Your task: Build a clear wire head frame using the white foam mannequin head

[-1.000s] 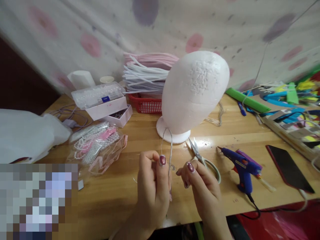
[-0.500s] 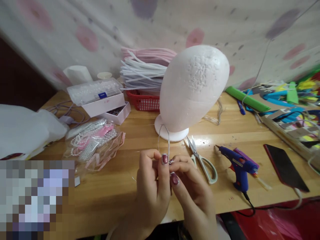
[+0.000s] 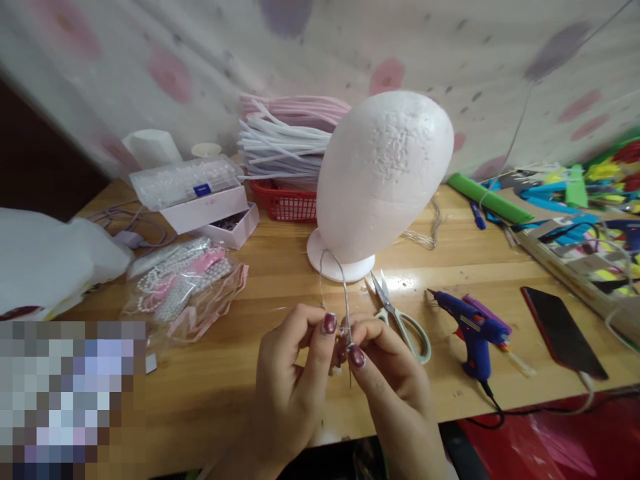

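Note:
A thin silver wire (image 3: 344, 283) arches up from my fingers, its bend in front of the base of the white foam head (image 3: 385, 173). My right hand (image 3: 393, 373) pinches the thicker, wrapped-looking side of it between thumb and forefinger, and a short end pokes out below. With thumb and fingertips closed, my left hand (image 3: 300, 373) grips the thinner strand of the same wire. Between the hands a fine strand and small shiny bits show, too small to make out. Scissors (image 3: 400, 320) lie just beyond my right hand, blades partly apart.
A blue glue gun (image 3: 470, 323) and a dark phone (image 3: 565, 333) lie to the right. Bagged pearl strings (image 3: 185, 273) and pale pink boxes (image 3: 207, 207) are at the left. Behind stands a red basket (image 3: 293, 205) with pipe cleaners (image 3: 285, 143). Craft pieces crowd the far right.
My hands have drawn slightly apart, the left moving to the left. The wire's right side now runs down to my right thumb, with its end showing below.

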The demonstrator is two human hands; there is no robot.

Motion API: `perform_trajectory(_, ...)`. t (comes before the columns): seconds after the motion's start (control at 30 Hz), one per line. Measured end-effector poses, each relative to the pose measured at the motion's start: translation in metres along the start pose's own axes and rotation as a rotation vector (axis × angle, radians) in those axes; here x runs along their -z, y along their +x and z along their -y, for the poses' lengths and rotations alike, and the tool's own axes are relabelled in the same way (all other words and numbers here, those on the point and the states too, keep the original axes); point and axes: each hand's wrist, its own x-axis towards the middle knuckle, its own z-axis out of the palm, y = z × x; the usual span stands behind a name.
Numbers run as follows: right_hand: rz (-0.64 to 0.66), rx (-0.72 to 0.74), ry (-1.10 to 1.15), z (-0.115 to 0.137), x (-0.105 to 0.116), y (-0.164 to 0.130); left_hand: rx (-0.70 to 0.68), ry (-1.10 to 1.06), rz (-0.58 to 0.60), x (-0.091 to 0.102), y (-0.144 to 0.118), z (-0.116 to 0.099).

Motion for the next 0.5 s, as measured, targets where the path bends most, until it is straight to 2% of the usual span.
perform_trajectory(0.17, 0.012, -0.048, -0.045, 0.001, 0.005, -0.002, 0.117, 0.003, 0.098, 0.01, 0.002, 0.003)
perform_trajectory(0.27, -0.017, -0.041, -0.097, -0.001, 0.009, -0.003, 0.12, 0.151, 0.208, 0.021, 0.002, 0.0)
perform_trajectory(0.37, -0.025, -0.028, -0.139, -0.002, 0.013, -0.003, -0.076, 0.47, 0.272, 0.038, 0.003, -0.007)
perform_trajectory(0.5, -0.015, -0.014, -0.183, 0.001, 0.014, -0.001, -0.385, 0.862, 0.188, 0.059, 0.006, -0.017)
